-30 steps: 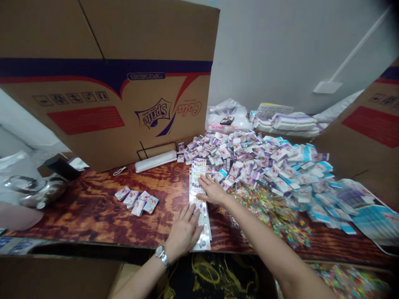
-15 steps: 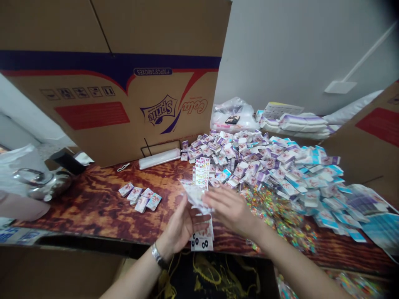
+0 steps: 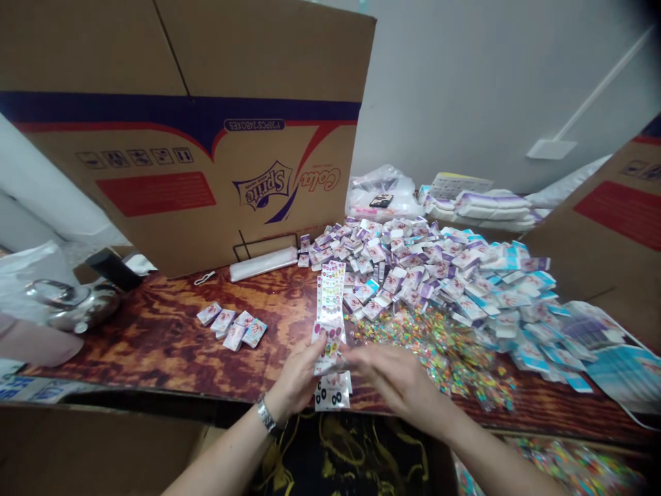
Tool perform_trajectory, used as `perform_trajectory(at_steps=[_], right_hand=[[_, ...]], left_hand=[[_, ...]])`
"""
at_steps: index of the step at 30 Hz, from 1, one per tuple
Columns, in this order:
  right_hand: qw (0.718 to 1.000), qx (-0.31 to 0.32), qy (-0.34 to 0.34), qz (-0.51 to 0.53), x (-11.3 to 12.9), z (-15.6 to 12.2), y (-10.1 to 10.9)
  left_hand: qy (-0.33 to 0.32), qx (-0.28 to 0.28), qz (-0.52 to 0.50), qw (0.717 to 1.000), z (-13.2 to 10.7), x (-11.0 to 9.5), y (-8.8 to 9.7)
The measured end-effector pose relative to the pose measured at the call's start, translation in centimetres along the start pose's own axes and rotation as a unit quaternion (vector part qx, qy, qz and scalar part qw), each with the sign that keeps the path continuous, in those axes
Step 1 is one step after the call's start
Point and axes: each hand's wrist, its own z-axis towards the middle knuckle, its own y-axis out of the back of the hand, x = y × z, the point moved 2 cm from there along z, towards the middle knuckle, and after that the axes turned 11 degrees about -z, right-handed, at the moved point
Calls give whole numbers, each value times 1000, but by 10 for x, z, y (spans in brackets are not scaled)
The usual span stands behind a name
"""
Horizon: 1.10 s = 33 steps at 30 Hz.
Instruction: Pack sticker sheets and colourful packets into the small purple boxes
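My left hand (image 3: pixel 298 375), with a watch on its wrist, pinches a small sticker sheet (image 3: pixel 327 344) lifted just above the near edge of the wooden table (image 3: pixel 155 344). My right hand (image 3: pixel 395 375) meets it from the right, fingers curled at the same sheet; its fingertips are blurred. Below them a long stack of sticker strips (image 3: pixel 331 296) lies on the table, reaching away from me. A few small purple-and-white packets (image 3: pixel 232 327) lie to the left of the hands.
A big heap of small purple, white and blue packets (image 3: pixel 444 275) covers the right half of the table, with bags of colourful bits (image 3: pixel 444 351) in front of it. A large upturned cardboard box (image 3: pixel 196 138) stands behind, another carton (image 3: pixel 609 227) at right, a metal kettle (image 3: pixel 67 306) far left.
Both hands lay flat on the sticker strips a second ago. They have since lifted a sheet off the stack and drawn it toward me, now holding it between them.
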Motion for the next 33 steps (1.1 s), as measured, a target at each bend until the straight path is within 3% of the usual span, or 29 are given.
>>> perform_trajectory(at_steps=[3,6,9,12,16,19,22,25,29,33], right_hand=[[992,-59,-106,-17,-20,14,2],[986,-96,-129,-43,-33,22,-1],[979,-149,-60,-122,-28,18,-5],[963,-137,59,-226,-12,7,-15],[944,-87,101,-302,-5,-5,-31],[943,-89,117,-300,-9,-11,-34],[972,-83,56,-213,-12,-15,-32],[993,-50,-79,-74,-13,-21,-30],[976,-42,-212,17,-19,-31,-30],[979,-40,-198,10,-27,-41,-31]], left_hand=[[-25,52,41,998,-3,5,0],[-38,79,119,989,-4,9,1],[-24,42,117,992,-1,9,0],[-20,-4,-10,1000,2,8,-4],[36,42,-135,989,3,7,-15],[51,64,-126,989,2,9,-18],[30,30,-35,998,2,13,-10],[16,35,100,994,3,16,-2],[52,121,229,965,4,15,-6],[43,241,314,917,6,16,-22]])
